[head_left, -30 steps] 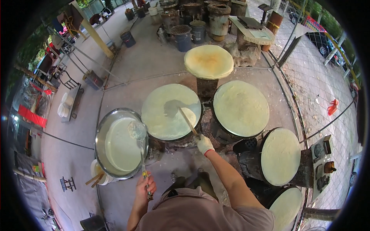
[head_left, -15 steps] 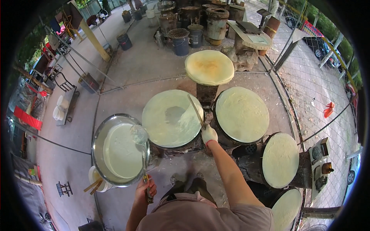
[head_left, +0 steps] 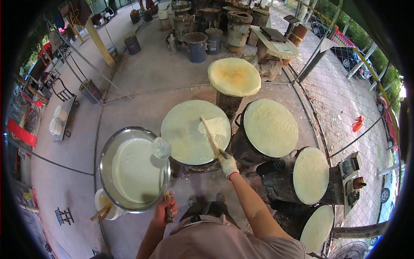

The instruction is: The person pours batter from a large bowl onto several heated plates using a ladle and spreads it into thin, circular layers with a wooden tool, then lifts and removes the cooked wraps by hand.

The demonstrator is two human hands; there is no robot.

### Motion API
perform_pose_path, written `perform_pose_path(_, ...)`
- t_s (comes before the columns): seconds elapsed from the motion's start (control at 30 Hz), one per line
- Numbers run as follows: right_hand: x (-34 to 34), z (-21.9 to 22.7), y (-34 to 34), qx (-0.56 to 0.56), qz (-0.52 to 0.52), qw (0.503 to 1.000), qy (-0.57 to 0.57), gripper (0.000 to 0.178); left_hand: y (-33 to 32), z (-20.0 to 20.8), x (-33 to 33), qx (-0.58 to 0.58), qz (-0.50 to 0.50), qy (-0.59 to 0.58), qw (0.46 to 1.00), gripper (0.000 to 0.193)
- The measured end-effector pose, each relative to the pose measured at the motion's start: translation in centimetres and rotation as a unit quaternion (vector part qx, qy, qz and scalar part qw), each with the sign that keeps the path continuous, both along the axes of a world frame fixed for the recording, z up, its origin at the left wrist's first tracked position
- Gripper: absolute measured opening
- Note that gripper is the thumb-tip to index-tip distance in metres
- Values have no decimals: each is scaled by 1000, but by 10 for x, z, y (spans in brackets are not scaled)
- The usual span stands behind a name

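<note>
Outdoor concrete yard with round griddles. Right hand (head_left: 227, 163), gloved, fingers closed around a wooden spatula (head_left: 210, 135) lying on the near-middle griddle (head_left: 185, 138). Left hand (head_left: 166, 208) grips a ladle (head_left: 162, 149) over the batter basin (head_left: 105, 166) at left.

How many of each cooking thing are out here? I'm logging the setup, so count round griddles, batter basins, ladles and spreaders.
Round griddles: 5
Batter basin: 1
Ladle, in the left hand: 1
Flat spreader, in the gloved right hand: 1
Total: 8
</note>
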State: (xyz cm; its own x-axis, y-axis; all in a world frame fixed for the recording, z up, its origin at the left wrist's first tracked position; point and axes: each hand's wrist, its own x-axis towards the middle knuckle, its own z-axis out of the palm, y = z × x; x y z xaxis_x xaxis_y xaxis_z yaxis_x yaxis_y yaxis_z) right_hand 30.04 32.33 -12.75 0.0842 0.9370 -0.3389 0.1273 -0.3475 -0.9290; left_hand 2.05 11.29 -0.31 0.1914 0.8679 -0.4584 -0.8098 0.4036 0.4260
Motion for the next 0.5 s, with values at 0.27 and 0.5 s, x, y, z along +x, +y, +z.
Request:
perform_pose_path(0.27,-9,-14,4,-19,24,997,-76,39,12,3,6,1,-29,-3,1000,23)
perform_pose_path(0.5,8,-4,8,-15,27,984,-178,39,18,9,32,-2,-1,13,1000,23)
